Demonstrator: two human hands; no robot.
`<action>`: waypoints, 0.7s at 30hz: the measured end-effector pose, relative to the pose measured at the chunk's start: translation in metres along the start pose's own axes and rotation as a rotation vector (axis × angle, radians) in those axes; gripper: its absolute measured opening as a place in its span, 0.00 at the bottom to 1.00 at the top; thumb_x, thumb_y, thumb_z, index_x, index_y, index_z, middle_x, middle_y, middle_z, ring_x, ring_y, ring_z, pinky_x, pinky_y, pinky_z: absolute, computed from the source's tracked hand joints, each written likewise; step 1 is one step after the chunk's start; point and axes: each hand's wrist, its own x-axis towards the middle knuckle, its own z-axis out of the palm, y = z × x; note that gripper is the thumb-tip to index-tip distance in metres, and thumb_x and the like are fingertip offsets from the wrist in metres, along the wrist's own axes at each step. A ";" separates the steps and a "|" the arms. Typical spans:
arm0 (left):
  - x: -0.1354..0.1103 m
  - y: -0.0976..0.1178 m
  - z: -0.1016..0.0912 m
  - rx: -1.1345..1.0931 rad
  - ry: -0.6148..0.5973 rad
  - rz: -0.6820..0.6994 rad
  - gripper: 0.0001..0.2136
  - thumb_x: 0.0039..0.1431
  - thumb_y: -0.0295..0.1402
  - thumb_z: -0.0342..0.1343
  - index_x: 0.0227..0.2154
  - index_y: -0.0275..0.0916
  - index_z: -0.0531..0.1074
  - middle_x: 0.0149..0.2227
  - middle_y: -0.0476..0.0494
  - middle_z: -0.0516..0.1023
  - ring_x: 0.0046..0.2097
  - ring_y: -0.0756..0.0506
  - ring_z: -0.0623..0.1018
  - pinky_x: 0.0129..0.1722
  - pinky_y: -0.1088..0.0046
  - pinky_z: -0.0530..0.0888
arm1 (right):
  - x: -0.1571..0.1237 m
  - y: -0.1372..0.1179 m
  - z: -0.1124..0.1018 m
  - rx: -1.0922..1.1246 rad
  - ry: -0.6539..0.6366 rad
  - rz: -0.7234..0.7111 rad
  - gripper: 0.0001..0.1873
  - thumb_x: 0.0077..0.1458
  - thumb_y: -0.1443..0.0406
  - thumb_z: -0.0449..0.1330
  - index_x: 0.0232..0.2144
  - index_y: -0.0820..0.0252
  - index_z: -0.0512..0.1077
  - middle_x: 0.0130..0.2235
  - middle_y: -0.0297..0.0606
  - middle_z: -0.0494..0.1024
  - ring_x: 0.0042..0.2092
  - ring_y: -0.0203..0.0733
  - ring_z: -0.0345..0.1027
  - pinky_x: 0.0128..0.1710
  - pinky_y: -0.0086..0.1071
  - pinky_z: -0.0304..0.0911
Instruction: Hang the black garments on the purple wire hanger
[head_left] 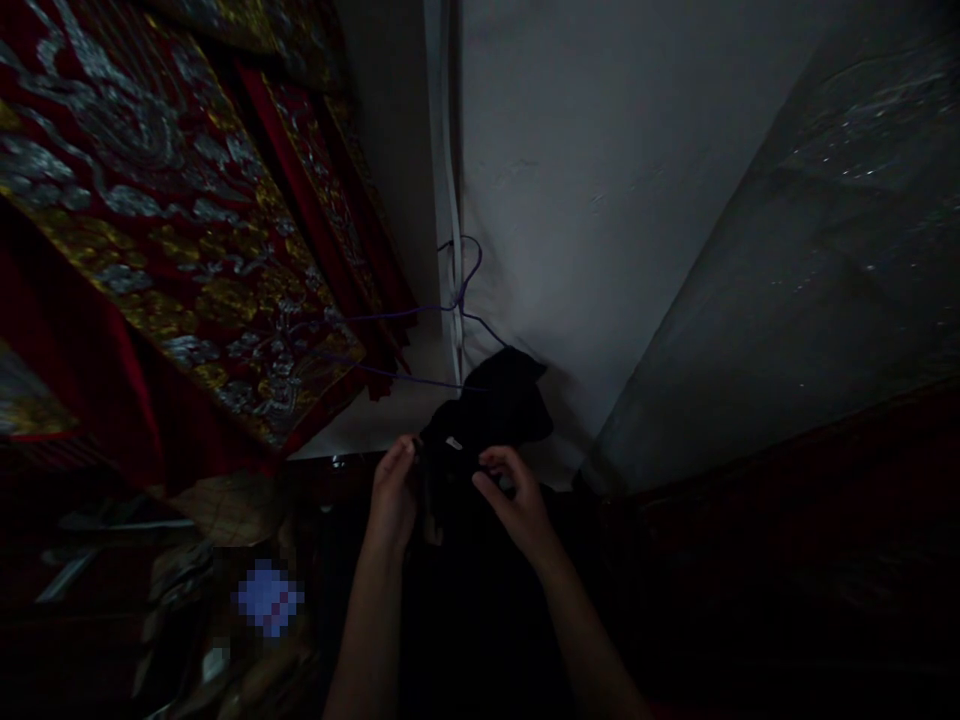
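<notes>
A black garment hangs in front of me in dim light, partly on a purple wire hanger whose hook rises against the white wall. My left hand grips the garment's left edge near the collar, fingers closed on the cloth. My right hand pinches the cloth on the right side, close to a small white label. Below my hands the garment merges into darkness.
Red fabric with gold and silver embroidery hangs at the left. A white wall with a vertical conduit stands behind. A grey sloped surface fills the right. Dim clutter lies at lower left.
</notes>
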 end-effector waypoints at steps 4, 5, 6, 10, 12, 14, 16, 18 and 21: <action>-0.021 0.006 0.028 0.321 -0.243 0.143 0.11 0.58 0.43 0.63 0.32 0.39 0.77 0.31 0.49 0.76 0.36 0.49 0.75 0.39 0.75 0.70 | -0.003 -0.008 0.006 0.031 -0.199 -0.029 0.30 0.52 0.60 0.67 0.56 0.55 0.66 0.56 0.42 0.73 0.58 0.48 0.67 0.59 0.41 0.61; -0.024 0.007 0.032 0.402 -0.260 0.197 0.10 0.60 0.42 0.61 0.32 0.40 0.77 0.32 0.47 0.77 0.38 0.47 0.75 0.41 0.74 0.70 | -0.003 -0.009 0.007 0.053 -0.234 -0.014 0.28 0.53 0.61 0.65 0.56 0.55 0.66 0.56 0.42 0.74 0.58 0.48 0.68 0.59 0.41 0.61; -0.025 0.007 0.035 0.468 -0.265 0.255 0.10 0.61 0.41 0.60 0.33 0.40 0.77 0.34 0.46 0.77 0.40 0.46 0.76 0.44 0.73 0.70 | -0.002 -0.010 0.008 0.078 -0.263 0.008 0.25 0.55 0.62 0.63 0.55 0.56 0.68 0.54 0.42 0.76 0.56 0.48 0.69 0.59 0.42 0.61; -0.022 0.006 0.028 0.602 -0.292 0.374 0.13 0.63 0.44 0.56 0.43 0.42 0.76 0.45 0.42 0.76 0.51 0.42 0.74 0.55 0.67 0.68 | 0.009 -0.020 -0.002 0.068 -0.386 0.070 0.13 0.59 0.64 0.55 0.42 0.58 0.76 0.42 0.37 0.81 0.46 0.47 0.75 0.50 0.39 0.68; -0.018 0.004 0.014 0.656 -0.399 0.227 0.20 0.66 0.48 0.51 0.52 0.42 0.72 0.53 0.40 0.75 0.57 0.41 0.72 0.59 0.63 0.66 | 0.022 -0.030 -0.013 -0.001 -0.458 0.036 0.12 0.58 0.65 0.54 0.37 0.59 0.78 0.36 0.35 0.81 0.41 0.46 0.75 0.44 0.36 0.69; -0.015 0.002 -0.003 0.781 -0.544 0.017 0.25 0.66 0.52 0.46 0.54 0.40 0.72 0.53 0.38 0.77 0.57 0.39 0.73 0.58 0.61 0.68 | 0.042 -0.040 -0.023 -0.048 -0.487 -0.049 0.13 0.56 0.67 0.53 0.34 0.59 0.78 0.33 0.35 0.81 0.38 0.44 0.75 0.42 0.34 0.69; -0.014 0.005 -0.016 0.946 -0.661 -0.108 0.26 0.65 0.54 0.47 0.47 0.38 0.77 0.47 0.39 0.81 0.51 0.38 0.77 0.54 0.61 0.71 | 0.069 -0.045 -0.028 -0.068 -0.421 -0.165 0.14 0.56 0.68 0.53 0.36 0.59 0.79 0.35 0.36 0.81 0.40 0.43 0.75 0.44 0.34 0.68; -0.013 0.016 -0.021 1.024 -0.733 -0.144 0.24 0.64 0.53 0.49 0.44 0.38 0.79 0.43 0.42 0.83 0.45 0.38 0.79 0.49 0.62 0.74 | 0.098 -0.041 -0.025 -0.083 -0.257 -0.270 0.16 0.56 0.67 0.54 0.43 0.58 0.78 0.42 0.38 0.82 0.45 0.44 0.74 0.49 0.36 0.66; -0.011 0.040 -0.018 0.992 -0.734 -0.111 0.22 0.65 0.51 0.50 0.47 0.38 0.78 0.45 0.44 0.83 0.45 0.39 0.80 0.46 0.65 0.75 | 0.133 -0.018 -0.009 -0.116 -0.078 -0.259 0.18 0.56 0.62 0.56 0.47 0.59 0.76 0.48 0.42 0.80 0.48 0.46 0.73 0.51 0.38 0.65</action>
